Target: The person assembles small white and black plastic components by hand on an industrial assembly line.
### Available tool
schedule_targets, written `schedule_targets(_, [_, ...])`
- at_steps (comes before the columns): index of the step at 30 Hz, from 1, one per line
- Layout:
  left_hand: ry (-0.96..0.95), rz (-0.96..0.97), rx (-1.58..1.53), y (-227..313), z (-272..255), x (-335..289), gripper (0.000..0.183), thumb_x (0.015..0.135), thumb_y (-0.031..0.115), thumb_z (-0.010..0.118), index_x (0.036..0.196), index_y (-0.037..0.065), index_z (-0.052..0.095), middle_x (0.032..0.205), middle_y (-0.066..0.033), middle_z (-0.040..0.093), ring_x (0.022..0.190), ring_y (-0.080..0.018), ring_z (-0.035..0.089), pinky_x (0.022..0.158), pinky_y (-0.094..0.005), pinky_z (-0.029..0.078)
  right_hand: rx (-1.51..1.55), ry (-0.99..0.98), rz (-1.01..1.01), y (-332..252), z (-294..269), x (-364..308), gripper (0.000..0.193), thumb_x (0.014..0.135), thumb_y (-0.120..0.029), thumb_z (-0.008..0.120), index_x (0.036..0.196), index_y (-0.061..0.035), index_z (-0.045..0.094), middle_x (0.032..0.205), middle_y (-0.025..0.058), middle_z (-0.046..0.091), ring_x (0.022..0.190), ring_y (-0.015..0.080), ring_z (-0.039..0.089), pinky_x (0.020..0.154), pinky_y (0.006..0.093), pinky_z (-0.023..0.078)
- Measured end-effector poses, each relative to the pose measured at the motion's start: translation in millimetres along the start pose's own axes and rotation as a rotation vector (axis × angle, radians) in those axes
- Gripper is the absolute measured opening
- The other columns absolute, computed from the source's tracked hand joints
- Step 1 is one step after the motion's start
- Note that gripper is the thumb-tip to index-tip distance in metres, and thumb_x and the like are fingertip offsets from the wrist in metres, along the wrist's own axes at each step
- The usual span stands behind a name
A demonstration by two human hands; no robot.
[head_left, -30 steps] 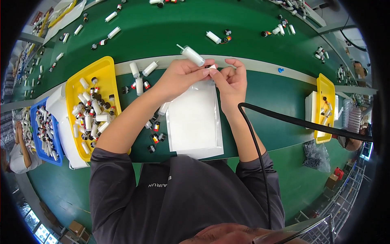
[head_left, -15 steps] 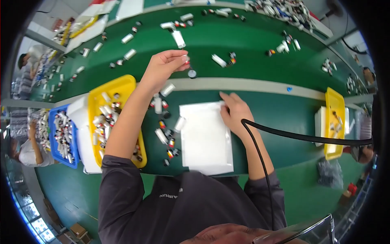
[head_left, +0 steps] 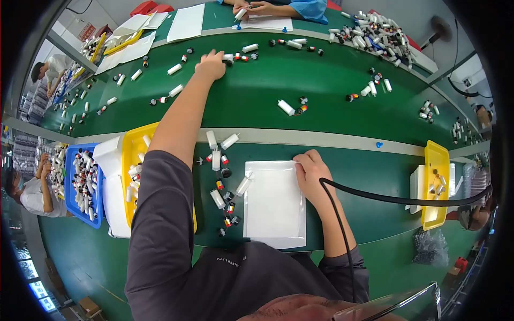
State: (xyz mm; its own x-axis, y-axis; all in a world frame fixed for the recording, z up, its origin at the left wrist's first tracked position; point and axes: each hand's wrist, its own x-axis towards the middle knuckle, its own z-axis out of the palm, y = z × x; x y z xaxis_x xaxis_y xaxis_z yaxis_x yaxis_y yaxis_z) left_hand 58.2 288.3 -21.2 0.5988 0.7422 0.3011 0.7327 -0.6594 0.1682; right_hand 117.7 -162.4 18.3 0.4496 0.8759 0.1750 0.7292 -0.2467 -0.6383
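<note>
My left hand [head_left: 210, 66] reaches far over the green belt [head_left: 251, 104], fingers apart, at a group of small parts. It touches or nearly touches a white cylinder [head_left: 228, 57]; the fingertips are partly hidden. My right hand [head_left: 315, 175] rests at the upper right corner of a flat white sheet-like pad [head_left: 274, 200] on the near table. Its fingers are bent, with the thumb at the pad's edge, and nothing shows in its grasp. Left of the pad lie several white cylinders [head_left: 217, 199] with red, yellow and black small pieces.
A yellow tray [head_left: 128, 160] of parts stands under my left forearm, beside a blue tray [head_left: 100, 187]. Another yellow tray [head_left: 435, 211] is at right. A black cable [head_left: 391, 198] crosses over my right wrist. A co-worker's hands [head_left: 256, 9] handle parts across the belt.
My left hand has moved forward over the belt and no longer holds the small red piece. Another white cylinder lies by the pad. The view has tilted up; my right hand stays at the pad.
</note>
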Motion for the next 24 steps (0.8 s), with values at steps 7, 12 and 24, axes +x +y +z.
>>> schedule_targets(7, [0.231, 0.229, -0.543, 2.8, -37.2, -17.4, 0.035, 0.085, 0.034, 0.077, 0.105, 0.006, 0.068, 0.126, -0.0198, 0.067, 0.115, -0.0347, 0.065, 0.096, -0.0395, 0.051, -0.085, -0.060, -0.057, 7.5, 2.3, 2.3, 0.008, 0.089, -0.004, 0.064, 0.097, -0.0028, 0.064, 0.105, 0.0158, 0.060, 0.086, 0.0392, 0.064, 0.074, 0.0446, 0.055])
schedule_targets(12, [-0.084, 0.197, -1.318, 90.1, -116.5, -115.3, 0.019, 0.099, 0.026, 0.057, 0.104, 0.007, 0.056, 0.134, -0.0225, 0.063, 0.114, -0.0298, 0.066, 0.099, -0.0416, 0.050, -0.215, -0.078, -0.138, 9.4, 4.6, 1.4, 0.011, 0.079, 0.002, 0.060, 0.090, 0.0004, 0.058, 0.097, 0.0162, 0.055, 0.080, 0.0326, 0.066, 0.073, 0.0423, 0.056])
schedule_targets(24, [-1.075, -0.710, -1.880, 136.5, -76.6, -250.3, 0.031, 0.107, 0.037, 0.033, 0.110, 0.010, 0.048, 0.084, -0.0088, 0.057, 0.095, -0.0310, 0.064, 0.094, -0.0443, 0.047, 0.167, -0.144, 0.008, 17.0, -36.1, 12.7, 0.019, 0.083, 0.006, 0.065, 0.101, 0.0009, 0.061, 0.086, 0.0101, 0.062, 0.077, 0.0262, 0.064, 0.070, 0.0317, 0.052])
